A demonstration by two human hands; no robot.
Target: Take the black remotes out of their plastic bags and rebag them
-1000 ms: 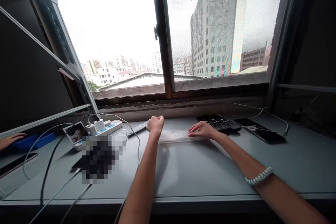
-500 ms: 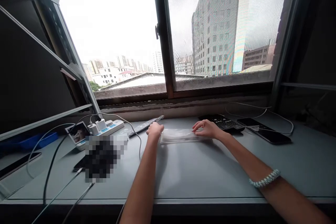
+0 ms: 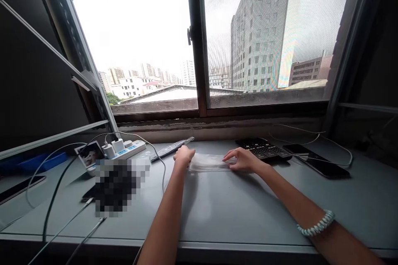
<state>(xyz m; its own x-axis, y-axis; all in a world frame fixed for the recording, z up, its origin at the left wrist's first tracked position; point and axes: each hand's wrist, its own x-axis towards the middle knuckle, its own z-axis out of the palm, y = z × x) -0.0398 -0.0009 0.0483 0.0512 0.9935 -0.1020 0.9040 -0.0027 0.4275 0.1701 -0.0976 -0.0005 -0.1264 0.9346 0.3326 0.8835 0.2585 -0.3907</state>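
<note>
A clear plastic bag [image 3: 208, 163] lies flat on the grey desk [image 3: 217, 211], between my two hands. At its left end my left hand [image 3: 184, 155] is closed, with the fingers pressed together on the bag's edge. My right hand [image 3: 242, 159] rests over the bag's right part, its thumb and fingers apart and the fingertips touching the plastic. Just behind my left hand is a dark item in a clear wrapper [image 3: 169, 150]. A black keypad device [image 3: 267, 150] sits behind and to the right of my right hand.
At the right lies a black phone [image 3: 317, 161] with a white cable by it. On the left stand a white power strip [image 3: 132, 148] with plugs, a photo card [image 3: 90, 155], a blurred dark object [image 3: 115, 186], several cables and a blue tray [image 3: 46, 161]. A window is behind.
My right hand has moved slightly left and lower along the bag, its fingers spread a little more. The view has shifted slightly. My left hand keeps its place at the bag's left end.
</note>
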